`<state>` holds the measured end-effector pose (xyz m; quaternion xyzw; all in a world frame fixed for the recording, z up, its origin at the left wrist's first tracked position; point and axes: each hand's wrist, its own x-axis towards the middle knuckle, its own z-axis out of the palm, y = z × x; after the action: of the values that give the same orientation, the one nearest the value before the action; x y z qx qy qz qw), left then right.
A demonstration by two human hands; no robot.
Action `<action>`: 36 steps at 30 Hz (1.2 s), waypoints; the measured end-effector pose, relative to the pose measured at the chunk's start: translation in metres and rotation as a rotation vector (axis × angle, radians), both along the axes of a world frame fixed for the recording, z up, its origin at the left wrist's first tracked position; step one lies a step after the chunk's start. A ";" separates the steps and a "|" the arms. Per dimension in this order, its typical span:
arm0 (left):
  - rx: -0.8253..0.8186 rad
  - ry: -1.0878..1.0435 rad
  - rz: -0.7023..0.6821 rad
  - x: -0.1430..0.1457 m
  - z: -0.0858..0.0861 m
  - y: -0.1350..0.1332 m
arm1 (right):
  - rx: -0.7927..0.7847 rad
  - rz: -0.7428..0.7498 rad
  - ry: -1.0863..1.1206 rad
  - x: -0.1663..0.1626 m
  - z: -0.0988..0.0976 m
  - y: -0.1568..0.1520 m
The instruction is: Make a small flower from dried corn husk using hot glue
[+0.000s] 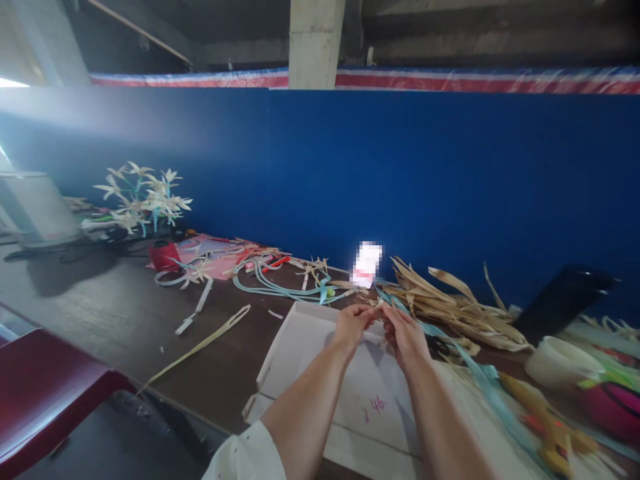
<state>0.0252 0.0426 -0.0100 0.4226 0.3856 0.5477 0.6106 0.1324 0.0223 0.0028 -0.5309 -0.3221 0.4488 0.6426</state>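
Observation:
Over the far part of an open white cardboard box (310, 373), my left hand (353, 327) and my right hand (407, 337) meet, fingertips almost touching. Both are closed in a pinch. A small pale piece shows between them, too small and too covered by the fingers to name. Just right of my right hand lies a bundle of dry tan husks (450, 303). A light blue ribbon (475, 377) runs from behind that hand toward the lower right. Beyond the fingers stands a lit, blurred-out phone-like screen (367, 263).
Pale flowers (150, 197) stand in a red pot (165, 256) at left. Blue cords (280, 290) and a split straw strip (205, 340) lie on the dark table. At right are a black cylinder (560, 303), a white bowl (563, 363) and a yellow glue gun (545, 420). A blue partition (450, 167) rises behind.

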 end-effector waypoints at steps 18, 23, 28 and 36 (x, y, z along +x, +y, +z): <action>0.035 -0.019 -0.048 0.002 -0.004 0.002 | 0.029 0.021 -0.040 0.002 0.004 -0.001; 0.037 -0.006 -0.054 0.001 -0.002 0.001 | 0.051 0.005 -0.031 0.000 0.008 -0.003; 0.054 0.006 -0.057 0.001 -0.004 0.001 | 0.050 0.007 0.014 -0.001 0.009 -0.004; 0.056 0.012 -0.050 0.000 0.001 -0.001 | 0.050 -0.005 0.003 0.000 0.008 -0.004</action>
<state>0.0249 0.0413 -0.0090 0.4524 0.3630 0.5402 0.6097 0.1325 0.0185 0.0108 -0.5148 -0.3312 0.4397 0.6573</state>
